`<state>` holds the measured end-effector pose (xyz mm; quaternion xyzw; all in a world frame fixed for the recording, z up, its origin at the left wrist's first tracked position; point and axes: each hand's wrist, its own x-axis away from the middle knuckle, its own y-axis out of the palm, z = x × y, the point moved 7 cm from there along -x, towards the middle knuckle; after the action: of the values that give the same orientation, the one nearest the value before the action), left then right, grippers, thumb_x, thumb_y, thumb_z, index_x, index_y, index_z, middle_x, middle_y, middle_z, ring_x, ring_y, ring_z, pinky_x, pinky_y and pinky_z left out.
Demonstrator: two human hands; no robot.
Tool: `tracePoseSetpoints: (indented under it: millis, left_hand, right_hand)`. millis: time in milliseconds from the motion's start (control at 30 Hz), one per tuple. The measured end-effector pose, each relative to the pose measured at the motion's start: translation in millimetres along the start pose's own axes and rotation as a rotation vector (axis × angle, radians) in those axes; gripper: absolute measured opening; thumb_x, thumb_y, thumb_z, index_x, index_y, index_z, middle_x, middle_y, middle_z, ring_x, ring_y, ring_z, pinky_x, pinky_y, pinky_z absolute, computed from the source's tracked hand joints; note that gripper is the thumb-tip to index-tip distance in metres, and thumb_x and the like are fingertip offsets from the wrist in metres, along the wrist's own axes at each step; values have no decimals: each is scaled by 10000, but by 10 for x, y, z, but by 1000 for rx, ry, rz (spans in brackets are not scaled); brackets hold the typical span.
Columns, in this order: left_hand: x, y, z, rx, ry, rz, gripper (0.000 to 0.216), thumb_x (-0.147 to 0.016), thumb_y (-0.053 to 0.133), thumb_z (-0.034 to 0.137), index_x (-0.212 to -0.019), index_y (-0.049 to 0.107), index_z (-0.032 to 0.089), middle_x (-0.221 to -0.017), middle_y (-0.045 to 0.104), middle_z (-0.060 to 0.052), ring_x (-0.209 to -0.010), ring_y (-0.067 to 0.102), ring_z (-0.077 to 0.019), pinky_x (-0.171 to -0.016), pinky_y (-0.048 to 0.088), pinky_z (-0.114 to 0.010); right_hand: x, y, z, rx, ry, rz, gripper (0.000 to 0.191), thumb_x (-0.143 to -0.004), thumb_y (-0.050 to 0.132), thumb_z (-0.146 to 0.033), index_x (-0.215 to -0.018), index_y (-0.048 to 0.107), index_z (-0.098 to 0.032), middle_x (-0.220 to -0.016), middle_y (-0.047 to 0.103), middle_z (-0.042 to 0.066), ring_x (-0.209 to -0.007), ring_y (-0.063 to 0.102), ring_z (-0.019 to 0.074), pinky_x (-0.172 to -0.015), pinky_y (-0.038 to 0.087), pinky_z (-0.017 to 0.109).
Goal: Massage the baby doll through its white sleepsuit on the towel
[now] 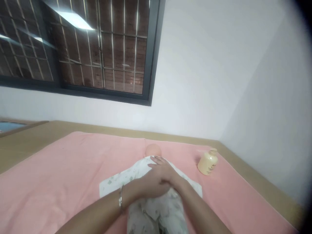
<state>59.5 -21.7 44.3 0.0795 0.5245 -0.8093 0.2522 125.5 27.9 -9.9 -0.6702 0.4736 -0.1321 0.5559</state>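
A baby doll with a smooth round head lies on a pink blanket. It wears white clothes with a small grey-green print, and its sleeves spread to both sides. My left hand, with a silver bracelet at the wrist, reaches across the doll's chest from the left. Crossing it from the right, my right hand rests with fingers stretched toward the doll's head. The two hands overlap and touch on the clothing. Most of my left fingers are hidden where the hands cross.
The pink blanket covers much of a wooden surface. A cream pump bottle stands on the blanket, right of the doll. Behind are a white wall and a dark-framed window with metal bars.
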Motion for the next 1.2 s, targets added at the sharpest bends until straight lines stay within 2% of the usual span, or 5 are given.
tracePoseSetpoints:
  millis: [200,333,633,1033,1200]
  left_hand:
    - [20,-368,-695,-106,-601,398,298,-777,424,160,-950,667,170,-1004,692,-74,-923,624,-201,-805,460,-289]
    - [147,-265,-1109,-348,-921,262,349,-826,429,245,-1074,620,89,-1136,635,-173,-1068,585,-267,-875,425,-332]
    - [253,-93,-963,-505,-899,126,543,-939,283,448,-961,677,75,-918,689,-189,-875,649,-306,-779,451,-403]
    - [319,-90,-1268,-262,-939,59,557,-933,265,520,-1001,657,131,-992,689,-162,-910,650,-278,-760,468,-368]
    - [222,-52,-983,-534,-825,-10,526,-960,246,447,-992,634,93,-969,669,-188,-903,637,-300,-780,450,-390]
  right_hand:
    - [202,14,249,-175,377,410,380,-857,452,-231,-1185,641,-189,-1259,605,96,-1191,540,254,-1044,390,434]
    - [251,74,237,-30,534,404,436,-835,471,-250,-1227,603,-116,-1332,535,160,-1264,467,293,-1070,345,460]
    - [-83,-74,434,137,839,-66,533,-958,240,-383,-993,696,-110,-1047,691,184,-983,654,271,-827,483,372]
    - [-7,-217,11,297,755,-126,478,-938,305,-384,-1058,673,-103,-1052,677,207,-947,650,322,-815,470,455]
    - [77,-309,14,186,722,-251,449,-944,318,-370,-971,707,-147,-1023,697,172,-906,661,282,-763,486,380]
